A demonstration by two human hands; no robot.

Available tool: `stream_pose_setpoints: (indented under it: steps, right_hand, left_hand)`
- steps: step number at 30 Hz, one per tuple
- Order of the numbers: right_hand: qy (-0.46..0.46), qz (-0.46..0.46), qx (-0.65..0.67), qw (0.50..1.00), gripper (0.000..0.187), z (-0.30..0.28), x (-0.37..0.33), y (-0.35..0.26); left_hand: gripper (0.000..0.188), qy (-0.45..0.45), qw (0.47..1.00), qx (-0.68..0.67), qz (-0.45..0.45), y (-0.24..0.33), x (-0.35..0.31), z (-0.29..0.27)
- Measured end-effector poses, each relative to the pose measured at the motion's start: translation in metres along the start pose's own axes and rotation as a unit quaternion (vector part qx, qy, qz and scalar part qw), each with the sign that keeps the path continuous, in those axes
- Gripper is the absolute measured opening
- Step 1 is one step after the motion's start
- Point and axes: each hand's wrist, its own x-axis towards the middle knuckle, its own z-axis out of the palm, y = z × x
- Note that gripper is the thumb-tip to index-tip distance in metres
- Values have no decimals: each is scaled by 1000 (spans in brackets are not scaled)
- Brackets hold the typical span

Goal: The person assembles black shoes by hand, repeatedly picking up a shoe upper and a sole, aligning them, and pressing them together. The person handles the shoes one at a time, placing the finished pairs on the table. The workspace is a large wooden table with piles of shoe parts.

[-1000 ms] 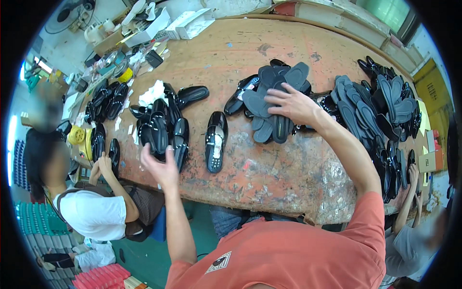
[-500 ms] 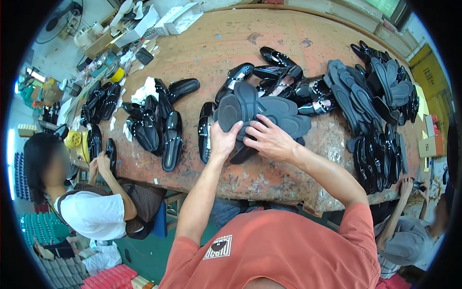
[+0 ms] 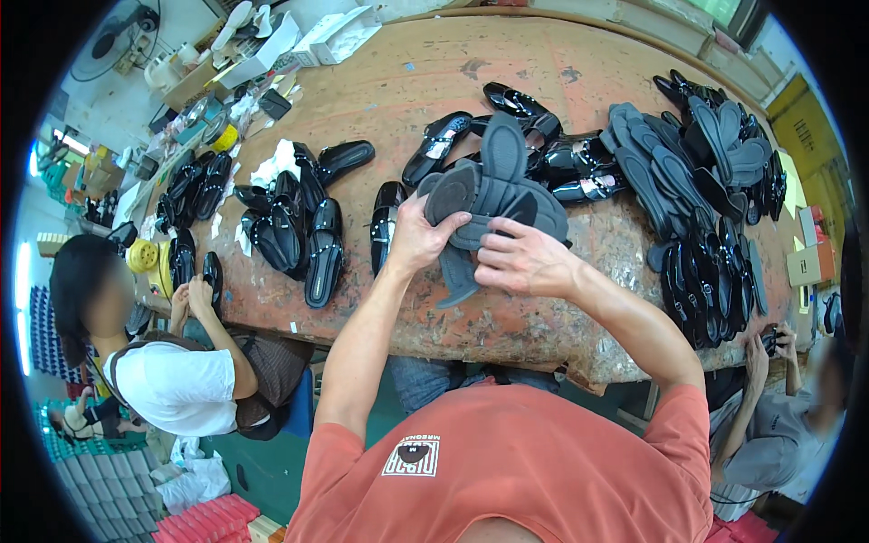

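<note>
Over the table's near part I hold a bundle of dark grey shoe insoles (image 3: pixel 504 149) fanned out in several directions. My left hand (image 3: pixel 421 237) grips their left ends, its thumb lying on top. On their near side, the curled fingers of my right hand (image 3: pixel 525 260) pinch the edge of an insole. Part of the bundle is hidden by my hands. Just beyond it lie black glossy studded shoes (image 3: pixel 437 147), and another black shoe (image 3: pixel 387 217) is left of my left hand.
Several more black shoes (image 3: pixel 324 253) lie to the left on the worn table (image 3: pixel 398 68). Loose insoles (image 3: pixel 647 181) are heaped at the right, beside a row of strapped shoes (image 3: pixel 706 290). One person (image 3: pixel 172 385) sits at left, another (image 3: pixel 769 425) at right, both handling shoes.
The insole bundle has fanned wider, and one insole now points toward the far side. My right hand has shifted slightly nearer to me, with its fingers more curled.
</note>
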Motion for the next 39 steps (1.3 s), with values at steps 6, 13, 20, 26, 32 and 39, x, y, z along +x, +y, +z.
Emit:
stream_pose_setpoints:
  steps: [6, 13, 20, 26, 32, 39]
  right_hand:
    - [45, -25, 37, 998, 20, -57, -18, -31]
    - [16, 607, 376, 700, 48, -33, -90, -73]
    - [-163, 632, 89, 752, 64, 11, -118, -117]
    - [-8, 686, 195, 701, 63, 12, -148, -120]
    - [121, 698, 281, 648, 50, 21, -153, -114]
    - [93, 648, 297, 695, 41, -13, -139, -93]
  left_hand:
    - [28, 109, 992, -33, -53, -38, 44, -39]
    - [98, 358, 810, 425, -185, -131, 36, -76]
    - [45, 8, 955, 296, 13, -28, 0, 92]
    - [50, -112, 952, 212, -193, 6, 1, 60]
    - [34, 181, 871, -232, -393, 3, -196, 62]
    - [68, -43, 951, 306, -24, 45, -178, 12]
